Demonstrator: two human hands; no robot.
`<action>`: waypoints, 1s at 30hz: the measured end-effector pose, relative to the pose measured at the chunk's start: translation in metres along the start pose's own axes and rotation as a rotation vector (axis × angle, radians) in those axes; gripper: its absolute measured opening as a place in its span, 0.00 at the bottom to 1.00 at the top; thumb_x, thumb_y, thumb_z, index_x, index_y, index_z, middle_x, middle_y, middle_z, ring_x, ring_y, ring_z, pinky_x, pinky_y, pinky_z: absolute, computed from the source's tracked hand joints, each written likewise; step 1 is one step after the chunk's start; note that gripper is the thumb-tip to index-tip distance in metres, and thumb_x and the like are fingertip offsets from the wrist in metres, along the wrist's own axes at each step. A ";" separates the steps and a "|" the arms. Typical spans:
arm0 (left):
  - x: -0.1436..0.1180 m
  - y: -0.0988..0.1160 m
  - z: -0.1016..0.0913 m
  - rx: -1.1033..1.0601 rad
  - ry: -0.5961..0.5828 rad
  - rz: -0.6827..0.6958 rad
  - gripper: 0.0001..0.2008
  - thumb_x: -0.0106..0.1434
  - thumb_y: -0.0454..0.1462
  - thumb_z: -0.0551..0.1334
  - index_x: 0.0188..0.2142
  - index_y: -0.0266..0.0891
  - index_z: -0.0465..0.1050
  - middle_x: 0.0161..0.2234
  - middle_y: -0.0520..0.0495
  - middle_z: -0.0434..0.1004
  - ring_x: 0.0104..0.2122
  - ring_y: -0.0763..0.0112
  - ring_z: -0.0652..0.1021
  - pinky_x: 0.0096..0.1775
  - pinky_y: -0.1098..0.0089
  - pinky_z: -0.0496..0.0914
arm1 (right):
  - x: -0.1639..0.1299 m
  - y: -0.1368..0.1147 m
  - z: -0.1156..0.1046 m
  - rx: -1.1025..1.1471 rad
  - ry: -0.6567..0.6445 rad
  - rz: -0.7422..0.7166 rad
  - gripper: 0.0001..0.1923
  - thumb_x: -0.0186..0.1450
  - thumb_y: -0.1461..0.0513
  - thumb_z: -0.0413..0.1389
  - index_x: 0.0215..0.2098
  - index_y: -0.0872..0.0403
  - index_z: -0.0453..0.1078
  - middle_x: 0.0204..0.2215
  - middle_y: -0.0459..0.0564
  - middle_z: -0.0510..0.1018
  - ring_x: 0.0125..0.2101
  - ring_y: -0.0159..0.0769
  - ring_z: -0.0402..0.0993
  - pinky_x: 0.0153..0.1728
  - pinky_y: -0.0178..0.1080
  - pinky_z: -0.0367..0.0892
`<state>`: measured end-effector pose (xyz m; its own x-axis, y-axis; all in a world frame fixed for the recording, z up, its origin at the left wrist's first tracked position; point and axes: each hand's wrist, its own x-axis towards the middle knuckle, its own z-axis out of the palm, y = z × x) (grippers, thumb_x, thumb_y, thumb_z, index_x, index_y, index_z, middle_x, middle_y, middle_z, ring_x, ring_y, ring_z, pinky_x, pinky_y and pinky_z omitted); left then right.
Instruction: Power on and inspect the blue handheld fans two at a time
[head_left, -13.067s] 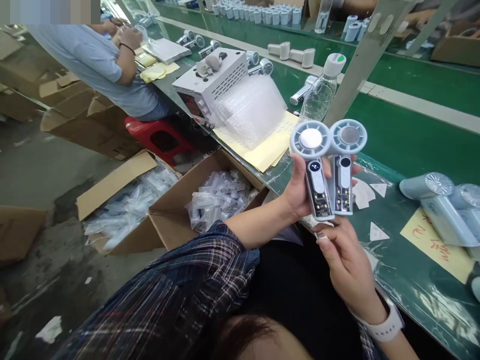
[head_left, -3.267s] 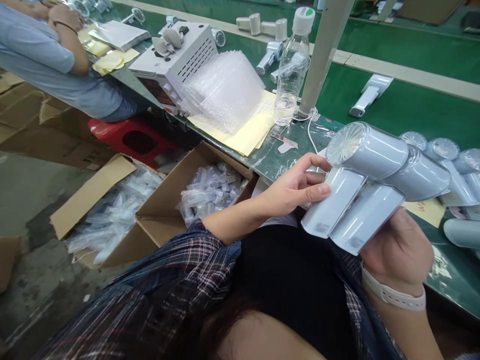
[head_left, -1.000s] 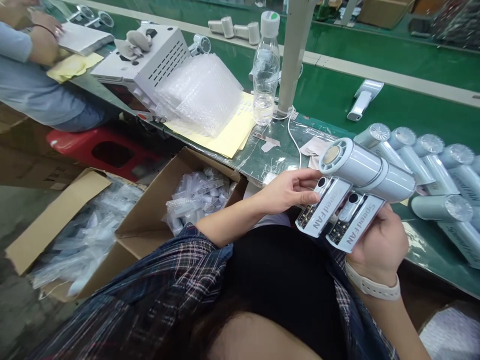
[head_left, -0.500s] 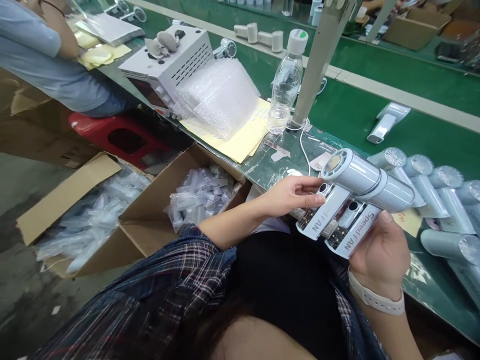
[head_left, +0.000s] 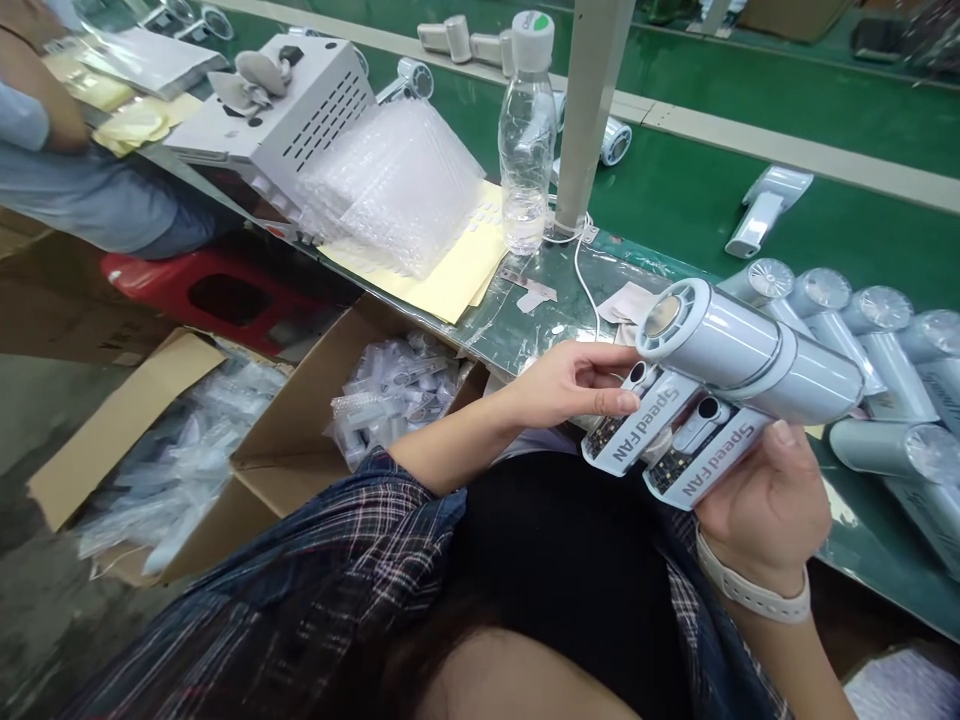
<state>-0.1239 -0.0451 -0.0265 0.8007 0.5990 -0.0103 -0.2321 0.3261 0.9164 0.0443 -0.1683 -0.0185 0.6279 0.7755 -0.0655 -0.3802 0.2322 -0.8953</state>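
Two light-blue handheld fans with "Speed FAN" on their handles are side by side between my hands, heads touching end to end. My left hand (head_left: 574,385) pinches the left fan (head_left: 709,330) near the top of its handle, thumb and fingers closed. My right hand (head_left: 772,500) is wrapped round the right fan (head_left: 709,460) from its outer side, its thumb just under the head. Dark circuit-like panels show on the handles. The fingers of my right hand are mostly hidden behind the handle.
Several plastic-wrapped fans (head_left: 874,310) lie at the right of the table. A water bottle (head_left: 525,150) stands beside a post (head_left: 596,110). Bubble bags (head_left: 405,190) lean on a white machine (head_left: 277,100). Cardboard boxes (head_left: 277,440) hold wrapped items. A person (head_left: 82,190) sits at left.
My view has shifted, so the bottle, machine and boxes appear farther left. Both hands keep hold of the fans, which look slightly closer and larger.
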 end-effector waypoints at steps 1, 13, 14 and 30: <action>-0.001 0.001 0.001 -0.003 -0.004 -0.002 0.38 0.48 0.54 0.83 0.54 0.37 0.85 0.45 0.41 0.85 0.38 0.66 0.82 0.43 0.65 0.75 | -0.001 -0.001 0.001 0.001 -0.008 -0.005 0.16 0.68 0.56 0.62 0.52 0.48 0.82 0.47 0.51 0.88 0.51 0.50 0.85 0.52 0.53 0.83; -0.004 0.003 0.000 0.090 0.106 0.162 0.21 0.49 0.46 0.83 0.38 0.37 0.86 0.34 0.48 0.82 0.36 0.69 0.79 0.44 0.68 0.75 | 0.000 0.002 -0.009 -0.147 -0.064 -0.168 0.21 0.56 0.57 0.75 0.46 0.50 0.79 0.46 0.51 0.85 0.58 0.53 0.80 0.60 0.58 0.76; -0.002 0.002 -0.002 0.146 0.120 0.180 0.21 0.48 0.45 0.83 0.38 0.37 0.86 0.36 0.46 0.84 0.38 0.65 0.81 0.48 0.65 0.76 | -0.001 0.001 -0.011 -0.227 -0.066 -0.192 0.25 0.53 0.59 0.77 0.47 0.50 0.79 0.48 0.51 0.85 0.59 0.52 0.79 0.62 0.57 0.75; 0.000 -0.002 -0.014 1.188 0.178 1.273 0.13 0.81 0.40 0.57 0.56 0.46 0.78 0.57 0.49 0.87 0.66 0.70 0.79 0.70 0.59 0.73 | 0.009 -0.008 -0.026 -0.576 -0.548 -0.867 0.29 0.62 0.60 0.73 0.60 0.41 0.74 0.61 0.55 0.83 0.57 0.52 0.83 0.55 0.61 0.79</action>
<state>-0.1314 -0.0361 -0.0338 0.3730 0.1259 0.9193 -0.0522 -0.9863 0.1562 0.0705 -0.1789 -0.0232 0.0961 0.6701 0.7360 0.4820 0.6156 -0.6235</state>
